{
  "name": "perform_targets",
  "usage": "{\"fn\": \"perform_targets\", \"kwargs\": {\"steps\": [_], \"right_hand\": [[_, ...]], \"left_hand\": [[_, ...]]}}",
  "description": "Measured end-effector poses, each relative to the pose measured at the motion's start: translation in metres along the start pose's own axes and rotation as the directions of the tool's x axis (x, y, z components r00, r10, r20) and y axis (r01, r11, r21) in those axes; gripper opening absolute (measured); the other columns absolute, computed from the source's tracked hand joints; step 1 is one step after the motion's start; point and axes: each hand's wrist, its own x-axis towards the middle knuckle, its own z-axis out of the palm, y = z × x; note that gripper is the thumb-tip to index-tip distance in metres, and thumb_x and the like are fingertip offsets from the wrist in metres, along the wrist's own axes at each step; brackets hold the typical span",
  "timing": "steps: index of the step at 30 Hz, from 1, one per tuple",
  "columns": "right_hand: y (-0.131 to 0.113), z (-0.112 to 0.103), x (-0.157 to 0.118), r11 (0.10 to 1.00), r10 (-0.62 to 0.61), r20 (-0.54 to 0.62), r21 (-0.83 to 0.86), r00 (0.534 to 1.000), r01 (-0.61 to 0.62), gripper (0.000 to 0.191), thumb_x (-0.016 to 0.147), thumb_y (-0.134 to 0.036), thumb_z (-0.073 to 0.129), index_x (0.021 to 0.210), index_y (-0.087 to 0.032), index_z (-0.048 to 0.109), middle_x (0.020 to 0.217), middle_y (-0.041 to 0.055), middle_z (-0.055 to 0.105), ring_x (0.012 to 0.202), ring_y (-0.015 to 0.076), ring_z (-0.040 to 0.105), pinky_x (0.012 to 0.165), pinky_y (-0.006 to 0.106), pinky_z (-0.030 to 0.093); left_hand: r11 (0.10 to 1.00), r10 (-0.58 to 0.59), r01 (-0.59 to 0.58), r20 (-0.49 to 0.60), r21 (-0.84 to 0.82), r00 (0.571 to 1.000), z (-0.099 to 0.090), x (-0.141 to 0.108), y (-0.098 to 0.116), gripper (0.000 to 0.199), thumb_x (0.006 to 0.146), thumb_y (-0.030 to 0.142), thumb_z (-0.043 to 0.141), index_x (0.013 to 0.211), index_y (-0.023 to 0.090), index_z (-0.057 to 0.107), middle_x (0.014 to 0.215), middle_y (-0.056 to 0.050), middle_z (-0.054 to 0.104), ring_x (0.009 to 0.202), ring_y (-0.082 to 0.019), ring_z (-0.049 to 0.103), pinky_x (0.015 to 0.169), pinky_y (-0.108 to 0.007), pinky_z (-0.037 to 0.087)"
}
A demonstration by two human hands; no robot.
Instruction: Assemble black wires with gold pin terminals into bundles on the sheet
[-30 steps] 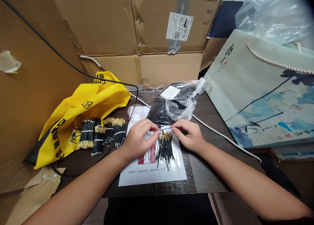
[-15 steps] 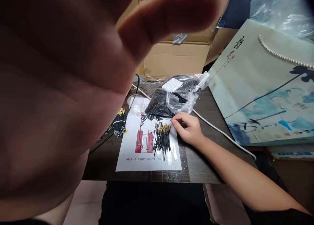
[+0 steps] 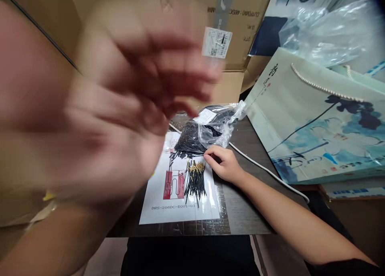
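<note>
My left hand [image 3: 120,111] is raised close to the camera, large and blurred, palm towards me. Its fingers are loosely curled and apart, and no object shows in them. On the right, my right hand [image 3: 224,163] rests low over the table with thumb and forefinger pinched on a thin black wire, seen only in part. Just left of those fingertips lie short black tubes [image 3: 182,155], at the mouth of a clear plastic bag [image 3: 192,137] filled with more black tubes. Below, black wires with gold-coloured ends [image 3: 195,181] lie in a loose bunch on a printed sheet [image 3: 153,216].
A pale paper gift bag [image 3: 300,135] with a rope handle stands at the right. Cardboard boxes [image 3: 240,35] rise behind the dark table [image 3: 249,212]. A white cable [image 3: 264,167] runs across the right side. Crumpled clear plastic [image 3: 325,39] lies at the upper right.
My left hand has drawn away from the camera, uncovering its fingers and the boxes behind. The view has shifted slightly upward. My right hand keeps its pinch at the same place on the table.
</note>
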Motion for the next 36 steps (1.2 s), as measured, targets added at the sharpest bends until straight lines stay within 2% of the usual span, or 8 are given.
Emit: {"fn": "perform_targets", "kwargs": {"steps": [4,7,11,18,23,26,31,36], "right_hand": [[0.004,-0.005,0.016,0.993,0.103,0.009,-0.055,0.995,-0.102,0.014,0.094,-0.024,0.052,0.084,-0.018,0.06,0.079,0.0018,0.061,0.073,0.0141,0.054,0.068,0.028,0.041],[0.008,-0.004,0.029,0.993,0.096,-0.006,-0.067,0.995,-0.096,0.015,0.092,-0.024,0.053,0.079,-0.018,0.057,0.078,0.0017,0.059,0.074,0.0144,0.053,0.069,0.028,0.04],[0.019,0.004,0.045,0.996,0.073,-0.087,-0.049,0.993,-0.078,0.015,0.092,-0.025,0.051,0.079,-0.019,0.056,0.076,0.0008,0.057,0.073,0.0151,0.052,0.069,0.028,0.039],[0.035,0.015,0.058,0.999,-0.015,-0.2,-0.037,0.98,0.007,0.022,0.095,-0.033,0.048,0.079,-0.019,0.054,0.074,0.0012,0.054,0.073,0.0158,0.051,0.071,0.03,0.039],[0.024,0.016,0.046,0.968,0.182,-0.08,0.187,0.98,-0.164,0.026,0.096,-0.04,0.047,0.082,-0.019,0.054,0.076,0.0004,0.058,0.07,0.0132,0.053,0.068,0.027,0.042],[0.015,0.017,0.033,0.943,0.25,-0.02,0.231,0.968,-0.239,0.026,0.097,-0.04,0.046,0.083,-0.019,0.054,0.074,-0.0006,0.059,0.064,0.0118,0.052,0.063,0.026,0.042],[0.016,0.011,0.022,1.0,0.011,-0.049,0.018,0.999,-0.01,0.017,0.096,-0.031,0.049,0.091,-0.019,0.06,0.082,0.0024,0.063,0.075,0.0147,0.058,0.072,0.028,0.044],[0.022,0.008,0.02,0.988,-0.087,-0.031,-0.133,0.996,0.083,0.014,0.096,-0.025,0.049,0.097,-0.018,0.062,0.089,0.0047,0.066,0.083,0.0162,0.06,0.077,0.029,0.045]], "left_hand": [[0.947,-0.25,0.269,0.12,-0.177,0.961,0.033,-0.021,-0.04,0.041,0.1,0.038,0.035,0.077,0.017,0.061,0.072,-0.002,0.062,0.066,-0.012,0.059,0.062,-0.027,0.052],[0.894,-0.408,0.435,0.205,-0.111,0.89,0.05,-0.04,-0.077,0.042,0.1,0.043,0.033,0.09,0.018,0.065,0.092,-0.006,0.07,0.088,-0.017,0.065,0.078,-0.034,0.056],[0.918,-0.388,0.396,0.154,-0.024,0.909,0.053,-0.044,-0.09,0.04,0.099,0.047,0.035,0.106,0.02,0.064,0.107,-0.006,0.069,0.105,-0.02,0.063,0.099,-0.04,0.049],[0.966,-0.229,0.222,0.038,0.13,0.973,0.06,-0.046,-0.093,0.022,0.094,0.032,0.051,0.098,0.018,0.066,0.109,-0.007,0.066,0.106,-0.018,0.06,0.095,-0.036,0.048],[0.963,-0.236,0.228,0.039,0.144,0.971,0.057,-0.054,-0.097,0.024,0.094,0.032,0.051,0.09,0.017,0.069,0.094,-0.005,0.069,0.091,-0.016,0.062,0.083,-0.031,0.05],[0.956,-0.271,0.262,0.055,0.135,0.961,0.054,-0.054,-0.097,0.025,0.094,0.035,0.053,0.097,0.019,0.072,0.099,-0.006,0.071,0.094,-0.017,0.064,0.079,-0.03,0.051],[0.963,-0.261,0.258,0.031,0.08,0.965,0.052,-0.054,-0.097,0.031,0.094,0.034,0.053,0.119,0.021,0.067,0.114,-0.007,0.07,0.103,-0.017,0.064,0.08,-0.029,0.052],[0.979,-0.189,0.184,0.051,0.092,0.981,0.051,-0.055,-0.097,0.024,0.094,0.032,0.054,0.105,0.021,0.071,0.105,-0.005,0.071,0.099,-0.016,0.064,0.089,-0.03,0.05]]}}
